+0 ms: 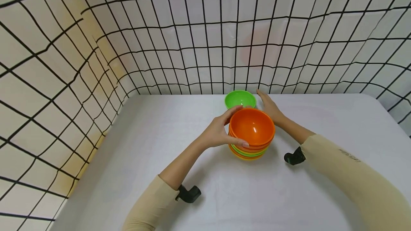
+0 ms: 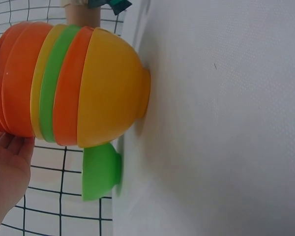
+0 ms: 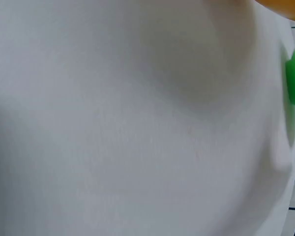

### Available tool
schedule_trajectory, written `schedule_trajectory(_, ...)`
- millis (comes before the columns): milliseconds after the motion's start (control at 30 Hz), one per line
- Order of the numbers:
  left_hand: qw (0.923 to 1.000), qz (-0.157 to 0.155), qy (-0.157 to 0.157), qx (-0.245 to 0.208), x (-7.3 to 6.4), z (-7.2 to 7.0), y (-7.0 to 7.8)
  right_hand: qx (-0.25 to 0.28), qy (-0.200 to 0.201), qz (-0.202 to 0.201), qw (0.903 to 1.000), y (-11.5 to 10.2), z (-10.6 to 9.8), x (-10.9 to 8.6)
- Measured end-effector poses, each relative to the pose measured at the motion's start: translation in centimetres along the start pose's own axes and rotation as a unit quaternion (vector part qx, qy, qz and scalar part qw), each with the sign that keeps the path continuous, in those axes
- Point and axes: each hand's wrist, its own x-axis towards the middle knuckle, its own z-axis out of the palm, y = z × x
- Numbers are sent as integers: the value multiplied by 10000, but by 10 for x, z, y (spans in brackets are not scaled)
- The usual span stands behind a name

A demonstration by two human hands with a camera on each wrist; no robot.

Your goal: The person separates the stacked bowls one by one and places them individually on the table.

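A stack of orange, yellow and green bowls (image 1: 252, 127) stands on the white table, its top bowl orange. My left hand (image 1: 218, 131) grips the upper bowls of the stack from the left, thumb on the near side and fingers behind. In the left wrist view, its fingers lie against the orange upper bowls, and a yellow bowl (image 2: 108, 93) forms the base. Behind the stack sits a single green bowl (image 1: 240, 99). My right hand (image 1: 270, 109) is just right of the green bowl, fingers extended; the stack partly hides it. The right wrist view leaves that hand out.
A black wire grid (image 1: 205, 45) over white sheeting rises along the back and left edges of the table (image 1: 160, 124). Black wrist mounts (image 1: 189, 194) jut from both sleeves, low over the tabletop.
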Motion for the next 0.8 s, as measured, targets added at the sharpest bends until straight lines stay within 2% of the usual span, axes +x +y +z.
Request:
schedule_trajectory(133, 10000, 34, -16, -15, 0, 0, 0, 409, 200, -171, 9988, -2, -9, -8)
schedule_trajectory(267, 10000, 45, -4, 11, 1, -1, 0, 507, 435, -526, 9964, -3, -17, -12)
schedule_trajectory(533, 10000, 76, 15, -44, 2, -2, -1, 427, 566, -797, 9943, -10, -26, -19)
schedule_trajectory(800, 9997, -70, 33, -237, 0, 1, -1, 758, 573, -1475, 9845, -33, -28, -44)
